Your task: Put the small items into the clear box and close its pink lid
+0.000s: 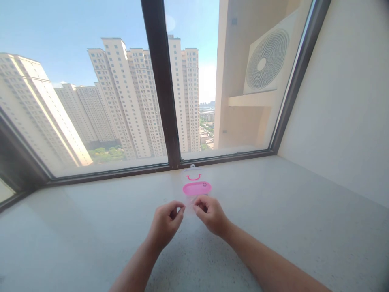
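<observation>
Near the pink tray (193, 189), its dark ring (204, 185) unreadable, left fingers (178, 204) and right fingers (200, 200) pinch together, anything held indistinct.

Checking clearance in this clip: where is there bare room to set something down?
The sill looks bare well left of the left hand, up to the window frame, and right of the right hand, toward the white wall. Crowded in the middle: the pink tray and pink curve lie just beyond both hands.

Anything the fingers (181, 210) pinch is too small to tell.
</observation>
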{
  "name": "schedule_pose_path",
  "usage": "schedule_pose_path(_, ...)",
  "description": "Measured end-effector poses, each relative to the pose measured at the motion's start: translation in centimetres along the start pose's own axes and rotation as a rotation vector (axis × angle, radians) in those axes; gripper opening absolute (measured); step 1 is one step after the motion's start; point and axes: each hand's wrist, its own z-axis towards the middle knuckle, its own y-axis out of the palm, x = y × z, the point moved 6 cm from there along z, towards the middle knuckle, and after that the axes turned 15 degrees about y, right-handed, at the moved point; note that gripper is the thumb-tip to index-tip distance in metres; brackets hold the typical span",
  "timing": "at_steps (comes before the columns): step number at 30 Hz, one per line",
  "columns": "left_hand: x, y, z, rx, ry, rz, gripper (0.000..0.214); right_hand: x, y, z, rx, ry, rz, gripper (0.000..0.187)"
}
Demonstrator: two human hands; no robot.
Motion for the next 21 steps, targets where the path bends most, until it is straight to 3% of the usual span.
schedule_pose_path(21,-0.14,-0.14,0.22,-0.007,0.002,0.012,0.023,0.01,-0.27,0.25,0.003,-0.014,-0.001,0.008)
